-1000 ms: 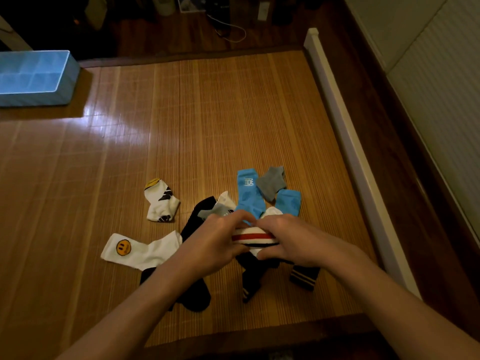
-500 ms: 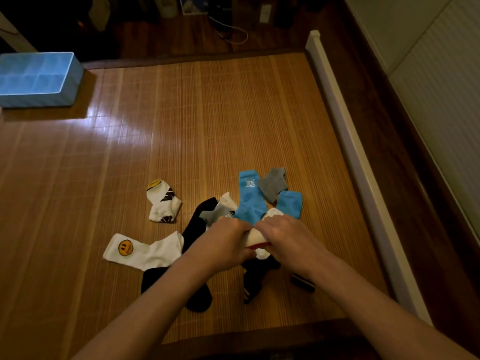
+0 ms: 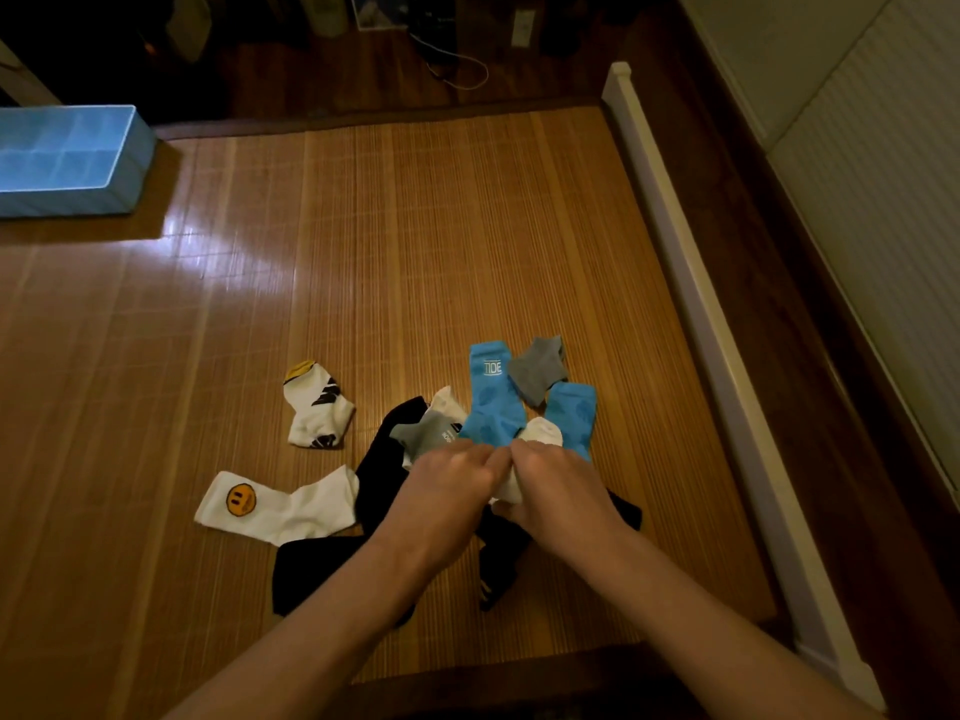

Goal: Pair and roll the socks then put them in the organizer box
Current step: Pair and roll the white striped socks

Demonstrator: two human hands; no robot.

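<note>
My left hand [image 3: 447,485] and my right hand [image 3: 558,485] meet over the sock pile, both gripping a bunched white sock roll [image 3: 511,485] between them; most of it is hidden by my fingers. Around them on the bamboo mat lie two blue socks [image 3: 491,402], grey socks [image 3: 537,368], black socks [image 3: 384,459], a white smiley-face sock [image 3: 275,504] and a white sock with black marks [image 3: 317,407]. The blue organizer box [image 3: 67,161] stands far left at the back, its compartments showing nothing inside.
A white raised rail [image 3: 701,324] runs along the mat's right side, with a wall beyond it. A white cable [image 3: 462,72] lies on the dark wooden floor past the mat's far edge. The bamboo mat [image 3: 415,241] stretches between the pile and the box.
The red-striped white sock, stretched flat between my hands a second ago, is now bunched tight between them, stripe hidden. My hands have closed together.
</note>
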